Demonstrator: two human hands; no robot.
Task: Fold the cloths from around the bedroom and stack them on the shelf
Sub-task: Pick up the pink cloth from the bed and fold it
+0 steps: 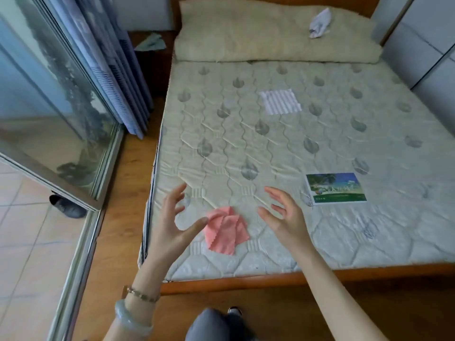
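A small pink cloth [227, 230] lies crumpled on the mattress [270, 148] near its front left corner. My left hand [176, 217] hovers just left of it, fingers spread, thumb tip close to the cloth's edge. My right hand [283, 217] is held open just right of the cloth, holding nothing. A folded white striped cloth [280, 101] lies flat mid-mattress. A crumpled white cloth [319, 23] sits on the rolled cream quilt [246, 33] at the head. A green cloth [150, 43] lies on the dark nightstand beside the bed.
A green and blue printed label [336, 188] is on the mattress to the right. The wooden bed frame [246, 281] runs along the front edge. Glass sliding door [54, 119] and blue curtain [118, 77] stand left. A dark shoe [67, 206] lies by the door. White wardrobe [423, 45] at right.
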